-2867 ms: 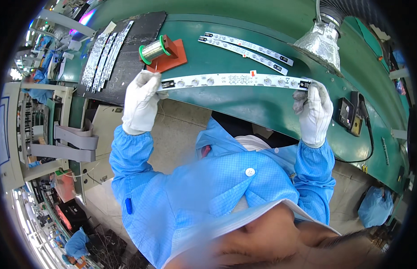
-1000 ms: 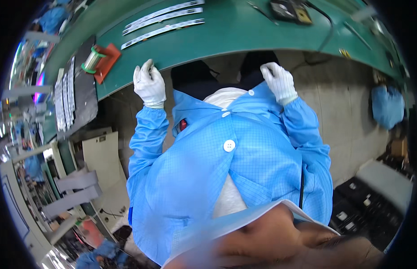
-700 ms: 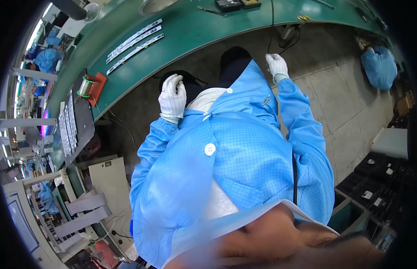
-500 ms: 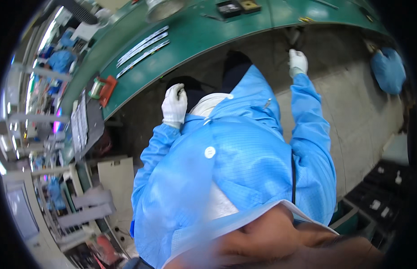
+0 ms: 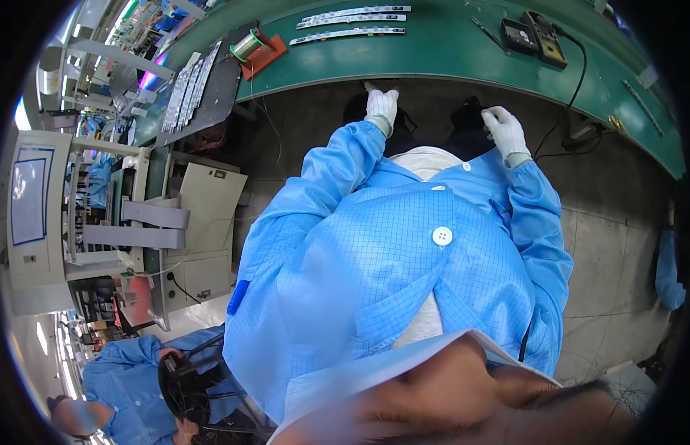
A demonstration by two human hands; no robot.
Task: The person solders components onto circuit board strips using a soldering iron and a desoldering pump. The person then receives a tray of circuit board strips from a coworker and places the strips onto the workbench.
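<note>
Both my hands wear white gloves and hang before the green workbench [image 5: 449, 63]. My left hand [image 5: 382, 107] is at the bench's front edge, its fingertips close to the rim; whether they touch is unclear. Its thumb and fingers look apart, with no object visible in them. Lower and to the right, my right hand [image 5: 506, 132] is over my right leg, loosely bent and holding nothing that I can see. Beyond my left hand, several narrow strip circuit boards [image 5: 348, 33] lie on the bench. A wire spool [image 5: 247, 46] on a red stand [image 5: 265, 56] is left of them.
A dark mat [image 5: 226, 89] carries more strips [image 5: 189, 89] at the left. On the right are a black soldering-iron stand [image 5: 545, 41], tweezers [image 5: 489, 34] and a cable [image 5: 578, 81]. A pale cabinet [image 5: 200, 215] stands left; a seated person [image 5: 137, 378] in blue is behind it.
My view has swung left, so the bench items appear further right. My left hand has come up to the bench edge, and my right hand has drawn in toward my leg.
</note>
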